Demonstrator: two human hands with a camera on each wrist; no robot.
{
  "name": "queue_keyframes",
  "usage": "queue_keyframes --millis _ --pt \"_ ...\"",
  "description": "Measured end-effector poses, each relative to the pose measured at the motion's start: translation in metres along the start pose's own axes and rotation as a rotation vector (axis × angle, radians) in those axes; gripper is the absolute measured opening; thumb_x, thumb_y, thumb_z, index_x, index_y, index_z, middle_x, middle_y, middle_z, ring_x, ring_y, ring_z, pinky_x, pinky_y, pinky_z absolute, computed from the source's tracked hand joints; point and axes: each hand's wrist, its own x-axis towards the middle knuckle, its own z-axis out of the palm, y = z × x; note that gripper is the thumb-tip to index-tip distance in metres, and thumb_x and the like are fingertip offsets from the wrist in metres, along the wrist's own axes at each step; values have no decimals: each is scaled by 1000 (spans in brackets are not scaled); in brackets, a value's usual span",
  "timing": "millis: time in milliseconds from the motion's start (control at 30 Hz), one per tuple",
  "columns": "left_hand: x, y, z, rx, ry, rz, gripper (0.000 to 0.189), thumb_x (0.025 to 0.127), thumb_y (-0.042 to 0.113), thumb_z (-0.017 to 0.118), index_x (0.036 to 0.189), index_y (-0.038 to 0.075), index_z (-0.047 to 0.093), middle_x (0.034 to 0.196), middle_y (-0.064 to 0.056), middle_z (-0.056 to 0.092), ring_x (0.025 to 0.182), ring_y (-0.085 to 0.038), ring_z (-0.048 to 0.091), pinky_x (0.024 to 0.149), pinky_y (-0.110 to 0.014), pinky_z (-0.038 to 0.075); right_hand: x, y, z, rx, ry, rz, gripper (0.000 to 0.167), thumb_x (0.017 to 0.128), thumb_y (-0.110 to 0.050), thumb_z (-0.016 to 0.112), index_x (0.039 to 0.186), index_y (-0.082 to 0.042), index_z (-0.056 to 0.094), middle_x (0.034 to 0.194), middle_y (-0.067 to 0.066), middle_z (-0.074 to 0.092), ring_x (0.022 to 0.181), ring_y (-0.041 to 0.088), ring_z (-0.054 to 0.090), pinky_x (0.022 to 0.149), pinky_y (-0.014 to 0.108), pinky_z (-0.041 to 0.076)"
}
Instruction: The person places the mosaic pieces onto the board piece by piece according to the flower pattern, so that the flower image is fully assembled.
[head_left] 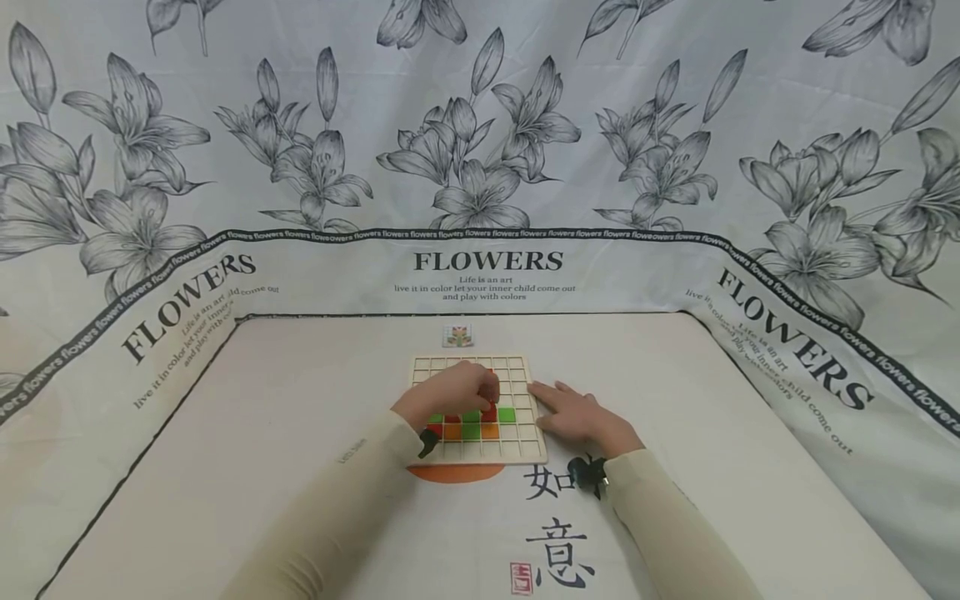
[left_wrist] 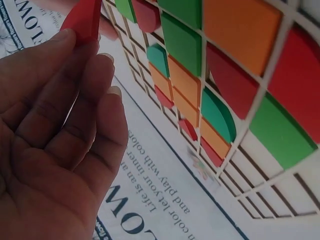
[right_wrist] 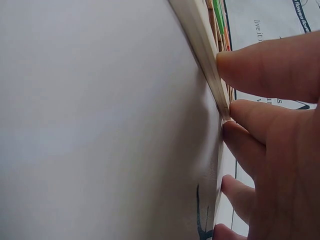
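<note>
Over the wooden grid board (head_left: 525, 450), my left hand (head_left: 456, 392) pinches a red tile (left_wrist: 86, 24) with a rounded side between thumb and fingertips. Below that hand, several coloured tiles fill cells of the grid, among them a green tile (head_left: 507, 415) and an orange tile (head_left: 490, 432). Part of the pattern is hidden by the left hand in the head view. The left wrist view shows teal tiles, such as a rounded one (left_wrist: 218, 116), beside orange and red ones. At the board's right edge my right hand (head_left: 581, 418) rests with its fingers extended, fingertips touching the side.
Beyond the board lies a small card (head_left: 458, 336) with a coloured flower-like pattern. A white cloth (head_left: 300, 400) with an orange shape and black characters covers the table. Behind it hangs a flower-printed curtain (head_left: 480, 192).
</note>
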Motion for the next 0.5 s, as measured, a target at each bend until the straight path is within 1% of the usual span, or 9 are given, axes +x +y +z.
queue_keyframes --millis 67,167,300,433,500 --pt "3 3 2 9 -8 12 6 90 14 67 93 20 68 89 9 66 81 -10 58 79 -23 51 0 0 0 -3 1 -3 64 92 -33 51 153 -23 30 159 2 29 149 39 15 112 69 9" --pt "7 7 6 -5 -17 20 7 91 14 67 89 21 67 88 9 66 80 -9 58 78 -23 50 -1 0 -1 -4 5 -11 64 93 -33 51 153 -23 30 159 2 29 148 39 15 112 69 9" --pt "11 12 12 -31 -18 19 9 90 14 66 86 21 67 83 9 65 76 -10 56 73 -21 48 -3 -1 0 -7 8 -18 64 93 -32 51 152 -22 31 159 3 29 148 40 15 112 69 10" --pt "13 17 15 -47 -32 4 8 90 14 66 86 21 66 81 8 64 75 -10 55 72 -21 48 -4 -2 -1 -2 8 -12 64 93 -31 51 152 -22 31 159 3 29 148 39 15 112 70 9" --pt "15 17 18 -38 -39 -2 7 90 15 67 86 21 66 81 8 63 76 -10 55 73 -21 48 -3 -2 -1 1 9 -7 64 93 -31 51 152 -23 31 159 2 30 149 38 14 112 69 8"
